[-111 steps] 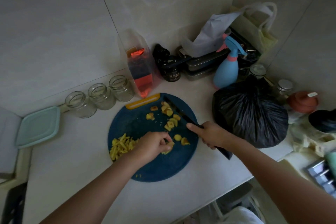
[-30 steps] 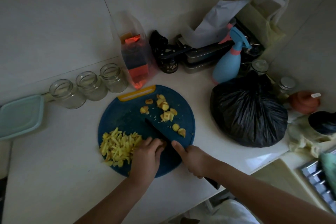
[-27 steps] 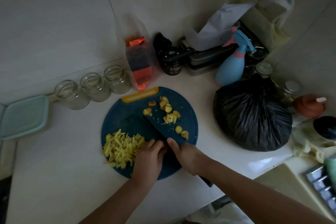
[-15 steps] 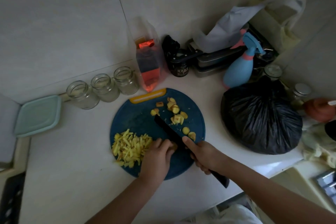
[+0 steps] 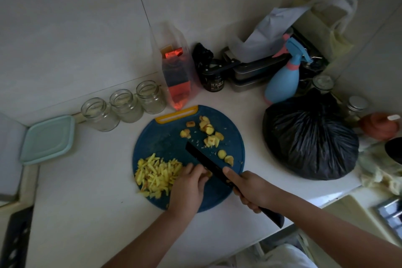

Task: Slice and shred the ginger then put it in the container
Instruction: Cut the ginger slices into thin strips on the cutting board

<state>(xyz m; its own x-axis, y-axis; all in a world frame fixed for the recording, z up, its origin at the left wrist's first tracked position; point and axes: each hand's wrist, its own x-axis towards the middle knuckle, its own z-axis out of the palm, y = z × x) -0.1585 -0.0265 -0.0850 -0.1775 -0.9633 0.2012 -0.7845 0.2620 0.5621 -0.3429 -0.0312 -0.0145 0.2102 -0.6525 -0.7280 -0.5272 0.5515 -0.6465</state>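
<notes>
Ginger shreds heap on round blue board; left hand pinches a slice, right hand grips black knife.

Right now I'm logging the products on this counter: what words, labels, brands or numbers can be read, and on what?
None legible.
On the black jar: pale characters on its label, too blurred to read.
On the brown pot: a white tag, too small to tell.
On the red packet: no legible print.
</notes>
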